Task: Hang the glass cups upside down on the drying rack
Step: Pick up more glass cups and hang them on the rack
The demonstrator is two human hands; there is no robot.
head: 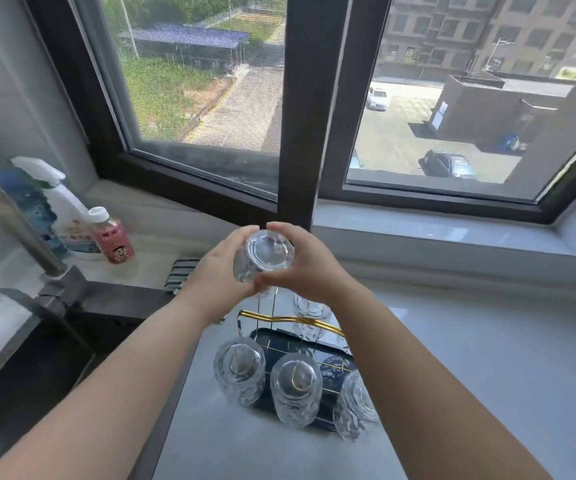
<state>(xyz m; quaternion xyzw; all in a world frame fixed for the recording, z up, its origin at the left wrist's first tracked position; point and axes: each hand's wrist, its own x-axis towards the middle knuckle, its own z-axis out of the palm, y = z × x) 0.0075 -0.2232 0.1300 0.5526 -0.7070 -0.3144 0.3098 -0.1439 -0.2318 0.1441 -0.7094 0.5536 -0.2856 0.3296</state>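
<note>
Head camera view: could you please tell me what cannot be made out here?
- Peg under the held glass cup: hidden by the cup, left hand and right hand.
- Far cup: partly behind the right wrist.
- Pink bottle label: too small.
- Faucet: blurred.

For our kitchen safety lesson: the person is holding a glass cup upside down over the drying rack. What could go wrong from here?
1. The glass cup, held between the left hand and right hand, might slip and fall onto the hung cups below.
2. Lowering it could knock the back cup already on the drying rack.
3. The front cup hangs near the countertop edge; a jolt might tip the rack towards the sink.
</note>
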